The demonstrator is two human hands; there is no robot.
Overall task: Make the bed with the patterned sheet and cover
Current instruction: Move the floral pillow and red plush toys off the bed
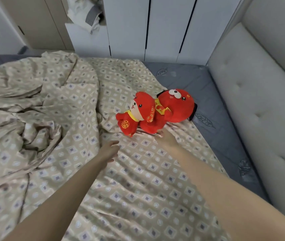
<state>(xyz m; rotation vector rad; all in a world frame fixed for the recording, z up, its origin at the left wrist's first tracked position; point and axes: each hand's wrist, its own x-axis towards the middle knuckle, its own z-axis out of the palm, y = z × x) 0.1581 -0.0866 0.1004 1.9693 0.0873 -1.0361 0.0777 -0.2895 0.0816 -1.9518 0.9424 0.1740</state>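
Sheet [138, 180] spread over mattress [199, 84], bunched left, grey strip showing right | left hand [110, 151] open, fingers relaxed, over sheet at centre | right hand [166, 140] blurred, just beside toys [155, 110], grip cannot be told | toys at sheet's right edge

White wardrobe doors [164, 28] with dark vertical gaps well beyond the left hand [109, 150] and right hand [166, 140], crumpled pale laundry [86, 14] heaped far beyond the left hand, beige door [48, 23] beside it, tufted grey headboard [259, 101] right of the right hand.
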